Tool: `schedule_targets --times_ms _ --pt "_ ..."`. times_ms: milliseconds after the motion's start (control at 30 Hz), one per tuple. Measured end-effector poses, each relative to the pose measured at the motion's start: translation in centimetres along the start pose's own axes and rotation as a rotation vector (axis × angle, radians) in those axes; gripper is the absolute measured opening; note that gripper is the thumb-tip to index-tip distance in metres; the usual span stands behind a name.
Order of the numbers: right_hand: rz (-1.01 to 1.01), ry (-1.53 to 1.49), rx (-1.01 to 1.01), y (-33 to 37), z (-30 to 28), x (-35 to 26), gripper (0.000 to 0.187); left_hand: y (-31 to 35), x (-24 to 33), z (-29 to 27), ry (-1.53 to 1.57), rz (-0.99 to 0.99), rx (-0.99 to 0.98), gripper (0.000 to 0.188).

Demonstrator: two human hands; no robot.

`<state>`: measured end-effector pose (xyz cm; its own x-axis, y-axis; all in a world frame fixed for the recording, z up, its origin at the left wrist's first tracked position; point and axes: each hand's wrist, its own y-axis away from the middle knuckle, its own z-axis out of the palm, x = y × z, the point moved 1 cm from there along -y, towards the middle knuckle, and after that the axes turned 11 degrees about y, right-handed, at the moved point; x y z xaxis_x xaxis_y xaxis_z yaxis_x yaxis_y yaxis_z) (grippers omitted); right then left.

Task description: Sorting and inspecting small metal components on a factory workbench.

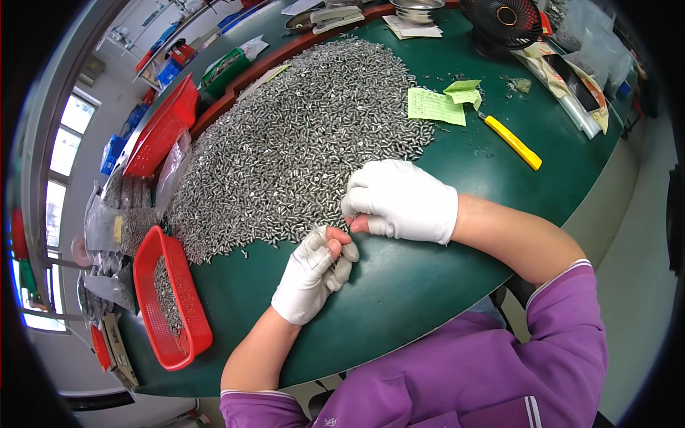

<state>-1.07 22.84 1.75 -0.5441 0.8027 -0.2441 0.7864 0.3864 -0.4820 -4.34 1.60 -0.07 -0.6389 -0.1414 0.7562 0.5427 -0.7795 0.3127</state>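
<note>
A broad heap of small silvery metal pieces (300,121), pin- or screw-like, covers much of the green table (407,292). My left hand (312,274), in a white glove with bare thumb and fingertip, is closed in a pinch just in front of the heap's near edge. Whatever lies between those fingertips is too small to make out. My right hand (403,202), gloved the same way, rests at the heap's near right edge with its fingers curled and bent toward the thumb. Its grip is hidden from above. The two hands' fingertips nearly meet.
A red plastic basket (201,329) holding some metal pieces stands left of my left arm. Bagged pieces (135,228) and another red basket (160,132) lie beyond. Right of the heap are green paper slips (437,107), a yellow utility knife (514,143) and a black fan (504,21).
</note>
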Motion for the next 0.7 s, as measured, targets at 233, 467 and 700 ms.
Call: schedule_targets --times_ms 233,467,700 --pt "-0.002 -0.184 -0.012 -0.1 0.3 -1.4 0.021 0.0 0.5 0.5 -0.036 -0.067 -0.001 0.026" --pt "0.125 -0.097 0.057 0.0 -0.5 -0.8 0.013 0.1 0.4 0.0 -0.002 -0.082 0.016 0.028" --pt "0.135 0.185 -0.001 0.4 0.0 0.7 0.01 0.3 0.8 0.4 0.055 -0.092 0.016 0.032"
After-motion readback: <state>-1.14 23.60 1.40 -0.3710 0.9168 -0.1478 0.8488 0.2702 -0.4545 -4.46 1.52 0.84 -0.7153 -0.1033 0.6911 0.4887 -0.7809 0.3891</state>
